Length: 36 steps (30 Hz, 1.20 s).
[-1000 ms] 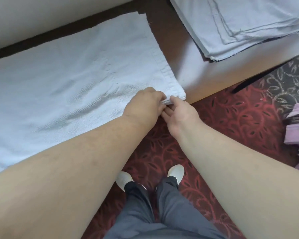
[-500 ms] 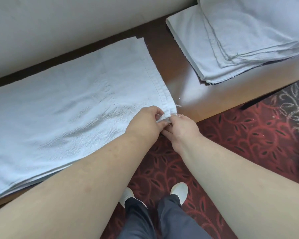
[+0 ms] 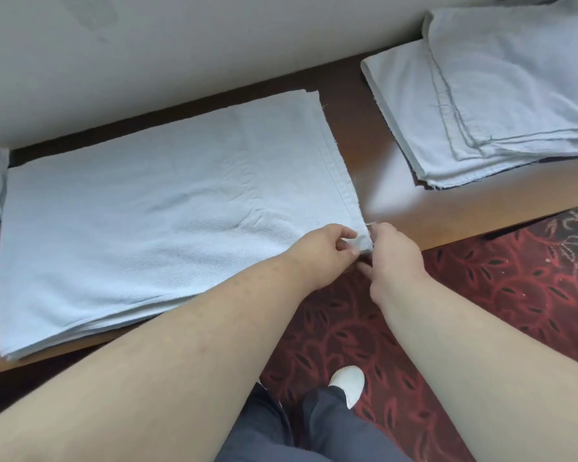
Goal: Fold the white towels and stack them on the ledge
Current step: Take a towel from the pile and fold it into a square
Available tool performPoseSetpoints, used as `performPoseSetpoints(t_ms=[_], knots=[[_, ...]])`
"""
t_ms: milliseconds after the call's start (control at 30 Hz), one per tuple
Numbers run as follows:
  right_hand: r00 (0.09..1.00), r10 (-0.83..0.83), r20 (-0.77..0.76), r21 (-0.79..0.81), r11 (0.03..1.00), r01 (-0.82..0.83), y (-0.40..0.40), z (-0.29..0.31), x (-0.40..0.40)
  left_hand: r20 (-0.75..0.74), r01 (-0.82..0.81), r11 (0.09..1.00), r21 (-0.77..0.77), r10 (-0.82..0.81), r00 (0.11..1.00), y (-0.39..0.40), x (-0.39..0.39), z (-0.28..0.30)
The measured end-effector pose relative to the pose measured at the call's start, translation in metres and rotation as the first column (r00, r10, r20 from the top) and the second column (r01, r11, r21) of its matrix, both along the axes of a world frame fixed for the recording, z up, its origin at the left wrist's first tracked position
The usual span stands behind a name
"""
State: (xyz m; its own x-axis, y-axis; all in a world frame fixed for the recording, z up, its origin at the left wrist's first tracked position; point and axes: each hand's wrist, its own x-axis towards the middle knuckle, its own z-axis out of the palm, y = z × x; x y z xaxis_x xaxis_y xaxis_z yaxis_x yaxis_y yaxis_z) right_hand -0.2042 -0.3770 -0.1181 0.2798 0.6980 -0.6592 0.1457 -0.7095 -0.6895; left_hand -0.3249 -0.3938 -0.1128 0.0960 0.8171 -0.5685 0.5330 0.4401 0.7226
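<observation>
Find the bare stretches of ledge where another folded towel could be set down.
One bare strip of ledge lies between the spread towel and the folded stack. Its near end is crowded: the left hand and right hand pinch the towel's corner there.

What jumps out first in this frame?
Both hands, left and right, pinch the near right corner of the towel spread flat on the brown ledge. A stack of folded towels sits at far right against the wall, apart from the spread one.
</observation>
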Motion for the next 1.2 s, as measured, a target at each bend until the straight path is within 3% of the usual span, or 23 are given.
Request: performPoseSetpoints(t_ms=[33, 100, 167, 233, 333, 433, 567, 633, 700, 833, 900, 967, 1067, 1100, 1200], knots=[[0.993, 0.008, 0.117, 0.107, 0.994, -0.021, 0.002, 0.005, -0.005, 0.038, -0.02, 1.0, -0.008, 0.02, 0.999, 0.0, -0.009, 0.005], [0.99, 0.023, 0.136, 0.279, 0.958, -0.06, 0.0, 0.02, -0.025, 0.025, -0.114, 0.992, 0.062, 0.113, 0.993, -0.003, -0.033, 0.012], [0.931, 0.24, 0.275, 0.398, 0.853, -0.337, -0.002, 0.028, -0.055, -0.047, -0.261, 0.946, 0.193, 0.275, 0.96, -0.008, -0.069, 0.015], [0.79, 0.432, 0.436, 0.426, 0.674, -0.603, -0.003, 0.031, -0.091, -0.132, -0.345, 0.884, 0.315, 0.401, 0.907, -0.015, -0.115, 0.015], [0.573, 0.598, 0.56, 0.364, 0.444, -0.819, -0.002, 0.027, -0.15, -0.351, -0.293, 0.857, 0.425, 0.454, 0.819, -0.03, -0.191, 0.009], [0.401, 0.674, 0.62, 0.312, 0.257, -0.915, 0.004, 0.012, -0.214, -0.556, -0.137, 0.871, 0.471, 0.414, 0.721, -0.044, -0.252, -0.011], [0.044, 0.663, 0.747, 0.052, 0.008, -0.999, 0.012, -0.026, -0.278, -0.719, -0.004, 0.963, 0.27, 0.205, 0.664, -0.06, -0.28, -0.046], [-0.09, 0.606, 0.79, -0.089, -0.032, -0.996, 0.022, -0.047, -0.274, -0.753, 0.016, 0.972, 0.235, 0.172, 0.635, -0.063, -0.283, -0.058], [-0.07, 0.563, 0.823, -0.138, 0.079, -0.987, 0.038, -0.055, -0.246, -0.776, 0.034, 0.976, 0.215, 0.15, 0.612, -0.064, -0.286, -0.062], [0.052, 0.529, 0.847, -0.219, 0.437, -0.872, 0.084, -0.05, -0.173, -0.775, 0.072, 0.973, 0.217, 0.127, 0.62, -0.074, -0.284, -0.06], [0.086, 0.54, 0.837, -0.244, 0.51, -0.825, 0.089, -0.043, -0.174, -0.761, 0.12, 0.963, 0.24, 0.11, 0.639, -0.08, -0.277, -0.057], [0.099, 0.508, 0.855, -0.157, 0.438, -0.885, 0.073, -0.039, -0.212, -0.733, 0.162, 0.948, 0.274, 0.097, 0.674, -0.079, -0.268, -0.055], [0.05, 0.534, 0.844, -0.03, 0.14, -0.99, 0.026, -0.043, -0.281, -0.673, 0.152, 0.929, 0.337, 0.125, 0.729, -0.076, -0.265, -0.054], [0.018, 0.563, 0.826, -0.034, 0.083, -0.996, 0.015, -0.047, -0.29, -0.675, 0.139, 0.93, 0.339, 0.138, 0.725, -0.079, -0.271, -0.055], [-0.031, 0.562, 0.827, -0.099, 0.092, -0.991, 0.026, -0.055, -0.269, -0.752, 0.076, 0.958, 0.278, 0.167, 0.637, -0.109, -0.303, -0.062]])
